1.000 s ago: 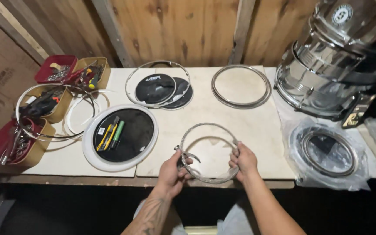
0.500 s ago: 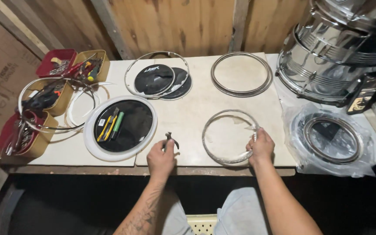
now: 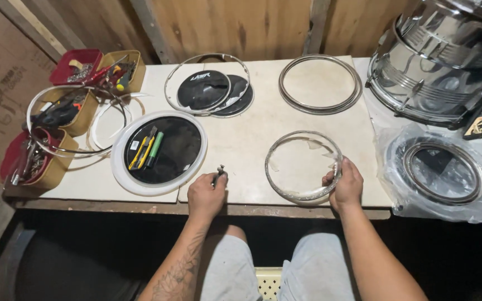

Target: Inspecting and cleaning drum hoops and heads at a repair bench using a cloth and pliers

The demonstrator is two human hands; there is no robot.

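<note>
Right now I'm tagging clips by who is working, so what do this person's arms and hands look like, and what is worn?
Both arms are bare, with no sleeves, gloves, watch or rings in view. The left hand has a dark tattoo running along its forearm; the right hand and its forearm are unmarked. Light grey shorts cover the lap.
</note>
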